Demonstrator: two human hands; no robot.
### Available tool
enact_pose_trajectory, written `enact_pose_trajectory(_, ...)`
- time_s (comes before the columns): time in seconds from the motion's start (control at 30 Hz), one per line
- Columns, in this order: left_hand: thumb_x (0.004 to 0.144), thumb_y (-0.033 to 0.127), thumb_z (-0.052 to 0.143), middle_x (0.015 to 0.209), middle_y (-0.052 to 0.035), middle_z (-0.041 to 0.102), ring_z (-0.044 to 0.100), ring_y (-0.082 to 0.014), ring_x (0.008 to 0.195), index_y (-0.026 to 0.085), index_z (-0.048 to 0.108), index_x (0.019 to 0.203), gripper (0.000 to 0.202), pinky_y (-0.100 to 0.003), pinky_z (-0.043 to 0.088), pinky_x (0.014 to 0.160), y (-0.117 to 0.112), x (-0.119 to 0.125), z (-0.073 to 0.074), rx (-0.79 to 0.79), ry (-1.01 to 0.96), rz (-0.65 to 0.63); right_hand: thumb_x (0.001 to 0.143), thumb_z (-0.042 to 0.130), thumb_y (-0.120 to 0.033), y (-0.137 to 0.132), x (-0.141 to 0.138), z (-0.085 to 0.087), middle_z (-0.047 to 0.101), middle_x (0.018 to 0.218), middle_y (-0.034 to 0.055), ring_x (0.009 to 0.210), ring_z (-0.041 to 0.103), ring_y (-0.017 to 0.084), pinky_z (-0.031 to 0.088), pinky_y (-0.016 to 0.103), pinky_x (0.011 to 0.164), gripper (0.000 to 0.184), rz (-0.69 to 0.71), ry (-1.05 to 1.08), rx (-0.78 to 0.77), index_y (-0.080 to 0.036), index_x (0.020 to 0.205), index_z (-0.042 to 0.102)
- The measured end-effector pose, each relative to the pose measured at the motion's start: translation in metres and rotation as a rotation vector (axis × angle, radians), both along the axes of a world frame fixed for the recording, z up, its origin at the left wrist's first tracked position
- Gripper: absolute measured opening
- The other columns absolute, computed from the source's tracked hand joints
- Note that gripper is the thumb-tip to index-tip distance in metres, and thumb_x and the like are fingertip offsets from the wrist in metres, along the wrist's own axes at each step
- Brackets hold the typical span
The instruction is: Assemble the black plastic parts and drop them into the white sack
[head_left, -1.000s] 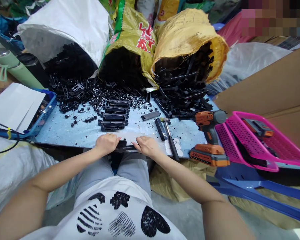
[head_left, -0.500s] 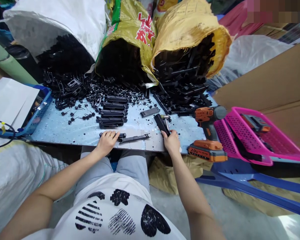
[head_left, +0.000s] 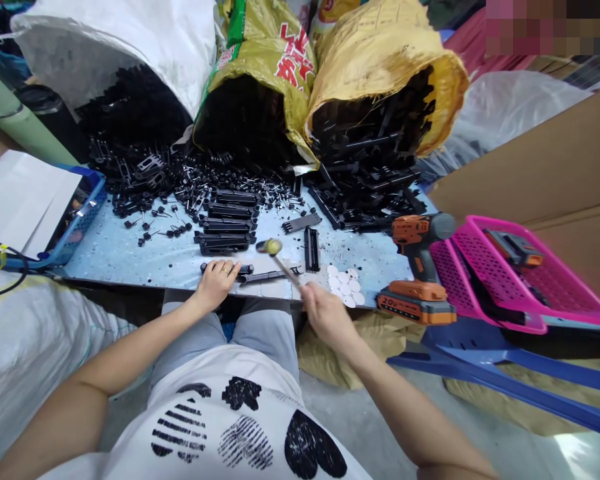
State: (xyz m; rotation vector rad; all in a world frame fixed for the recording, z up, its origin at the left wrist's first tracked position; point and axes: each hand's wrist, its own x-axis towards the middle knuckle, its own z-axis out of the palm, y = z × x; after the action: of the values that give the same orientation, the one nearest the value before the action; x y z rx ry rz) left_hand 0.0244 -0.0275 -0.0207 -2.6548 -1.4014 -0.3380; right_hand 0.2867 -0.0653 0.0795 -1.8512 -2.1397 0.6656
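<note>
My left hand (head_left: 217,281) presses down on a long black plastic part (head_left: 265,274) at the near edge of the blue table (head_left: 130,257), fingers curled over its left end. My right hand (head_left: 323,315) grips the handle of a small hammer (head_left: 275,253). The hammer's head hangs blurred above the black part's middle. A black bar (head_left: 310,249) lies just right of the hammer head, with several white discs (head_left: 344,283) beside it.
A stack of black assembled parts (head_left: 226,227) and loose black pins sit mid-table. Three sacks of black parts (head_left: 370,133) lie at the back. An orange cordless drill (head_left: 417,267) stands right, beside a pink basket (head_left: 520,280). A blue basket (head_left: 75,227) sits left.
My right hand left the black part, reached right to the hammer, picked it up and swung it back over the part. My left hand stayed on the part's left end.
</note>
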Motion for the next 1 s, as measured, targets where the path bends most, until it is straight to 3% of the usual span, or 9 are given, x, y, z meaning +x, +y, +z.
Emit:
enact_pose_trajectory(0.1, 0.09, 0.01, 0.036, 0.109, -0.0171, 0.061, 0.055, -0.0246, 0.096, 0.011, 0.053, 0.126, 0.039, -0.038, 0.04, 0.079, 0.0, 0.0, 0.0, -0.004, -0.002, -0.004, 0.096, 0.01, -0.055, -0.013, -0.016, -0.003, 0.055, 0.056, 0.0033, 0.05, 0.051, 0.018, 0.029, 0.027, 0.051, 0.052, 0.065, -0.133, -0.072, -0.022, 0.071, 0.043)
enact_pose_trajectory(0.23, 0.09, 0.009, 0.035, 0.112, -0.0164, 0.06, 0.054, -0.0244, 0.097, 0.011, 0.053, 0.125, 0.039, -0.038, 0.039, 0.08, -0.001, 0.0, 0.0, -0.001, 0.028, -0.006, 0.096, 0.007, -0.053, -0.013, -0.015, 0.001, 0.056, 0.061, 0.0033, 0.055, 0.054, 0.017, 0.033, 0.027, 0.056, 0.053, -0.007, -0.09, 0.031, -0.021, 0.073, 0.043)
enact_pose_trajectory(0.43, 0.094, 0.019, 0.036, 0.105, -0.0163, 0.061, 0.054, -0.0253, 0.094, 0.007, 0.052, 0.123, 0.035, -0.038, 0.039, 0.077, 0.003, -0.008, 0.009, -0.009, 0.052, -0.002, 0.096, 0.012, -0.052, 0.025, 0.062, -0.031, 0.061, 0.068, 0.0086, 0.063, 0.057, 0.021, 0.036, 0.031, 0.062, 0.057, -0.324, -0.297, 0.059, -0.018, 0.081, 0.055)
enact_pose_trajectory(0.53, 0.095, 0.034, 0.038, 0.09, -0.0161, 0.062, 0.055, -0.0261, 0.085, 0.005, 0.06, 0.105, 0.038, -0.036, 0.038, 0.068, 0.011, -0.012, 0.014, -0.02, 0.083, 0.031, 0.096, 0.017, -0.051, 0.046, 0.091, -0.053, 0.064, 0.08, 0.0167, 0.075, 0.059, 0.026, 0.039, 0.035, 0.068, 0.059, -0.437, -0.434, 0.075, -0.011, 0.092, 0.06)
enact_pose_trajectory(0.6, 0.093, 0.042, 0.04, 0.082, -0.0149, 0.061, 0.056, -0.0256, 0.08, 0.007, 0.063, 0.089, 0.042, -0.034, 0.038, 0.064, 0.019, -0.013, 0.014, -0.03, 0.107, 0.008, 0.093, 0.023, -0.056, 0.056, 0.081, -0.062, 0.063, 0.097, 0.0213, 0.09, 0.057, 0.029, 0.04, 0.039, 0.077, 0.061, -0.296, -0.41, 0.242, -0.008, 0.105, 0.058)
enact_pose_trajectory(0.7, 0.091, 0.051, 0.04, 0.075, -0.0139, 0.061, 0.057, -0.0241, 0.075, 0.009, 0.063, 0.079, 0.05, -0.032, 0.038, 0.06, 0.034, -0.013, 0.011, -0.027, 0.099, -0.005, 0.087, 0.034, -0.065, 0.068, 0.033, -0.07, 0.058, 0.114, 0.0201, 0.107, 0.051, 0.028, 0.035, 0.041, 0.092, 0.064, 0.178, -0.297, 0.43, -0.011, 0.112, 0.056)
enact_pose_trajectory(0.8, 0.092, 0.056, 0.031, 0.067, -0.0129, 0.061, 0.056, -0.0211, 0.066, 0.01, 0.063, 0.071, 0.06, -0.029, 0.036, 0.054, 0.04, -0.018, 0.015, -0.045, 0.032, 0.004, 0.084, 0.031, -0.072, 0.08, -0.01, -0.068, 0.064, 0.088, 0.0151, 0.087, 0.056, 0.024, 0.038, 0.037, 0.082, 0.066, 0.536, -0.268, 0.328, -0.013, 0.087, 0.061)
enact_pose_trajectory(0.87, 0.094, 0.056, 0.023, 0.061, -0.0106, 0.059, 0.053, -0.0182, 0.058, 0.012, 0.061, 0.064, 0.065, -0.028, 0.035, 0.051, 0.031, -0.024, 0.028, -0.066, -0.076, -0.072, 0.085, 0.022, -0.073, 0.08, -0.02, -0.058, 0.058, 0.066, 0.0089, 0.066, 0.053, 0.018, 0.038, 0.031, 0.068, 0.068, 0.675, -0.18, 0.276, -0.016, 0.07, 0.057)
enact_pose_trajectory(1.0, 0.095, 0.056, 0.011, 0.055, -0.0045, 0.055, 0.051, -0.0139, 0.053, 0.016, 0.057, 0.066, 0.068, -0.026, 0.035, 0.05, -0.019, -0.022, 0.074, -0.203, -0.533, -0.425, 0.085, 0.014, -0.074, 0.046, -0.018, -0.025, 0.044, 0.052, 0.0005, 0.051, 0.043, 0.013, 0.032, 0.028, 0.055, 0.067, 0.935, 0.264, 0.364, -0.021, 0.057, 0.045)
